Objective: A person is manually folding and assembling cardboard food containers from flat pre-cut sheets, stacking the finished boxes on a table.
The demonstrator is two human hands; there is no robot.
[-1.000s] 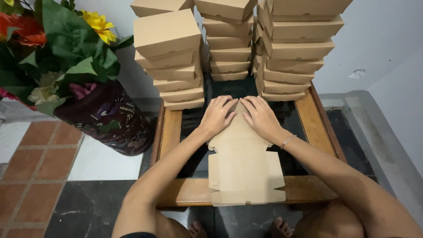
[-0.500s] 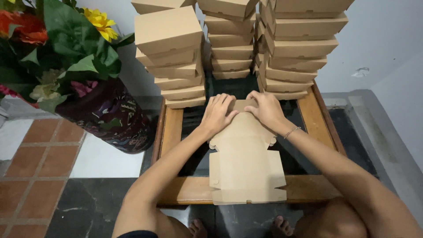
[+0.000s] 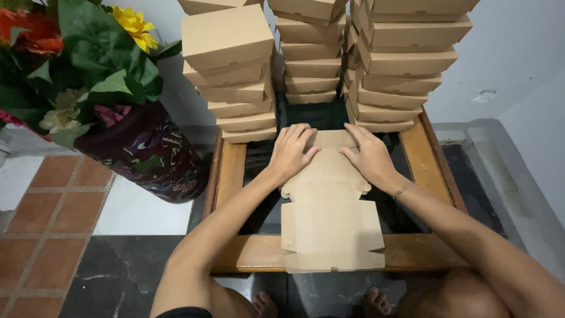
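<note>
A flat, unfolded brown cardboard box blank [image 3: 331, 215] lies on a low glass-topped table with a wooden frame [image 3: 231, 171]. My left hand [image 3: 292, 151] presses flat on the blank's far left part, fingers spread. My right hand [image 3: 368, 155] presses on its far right part, a thin bracelet at the wrist. The far flap of the blank shows between both hands. The near edge of the blank overhangs the table's front rail.
Three stacks of folded brown boxes [image 3: 235, 70] [image 3: 311, 53] [image 3: 406, 59] stand at the table's far end against a white wall. A dark patterned vase with flowers [image 3: 141, 153] stands on the floor at left. My feet [image 3: 318, 303] show below the table.
Both hands have slid apart and slightly toward me on the blank, uncovering its far flap. The blank itself has stayed in place.
</note>
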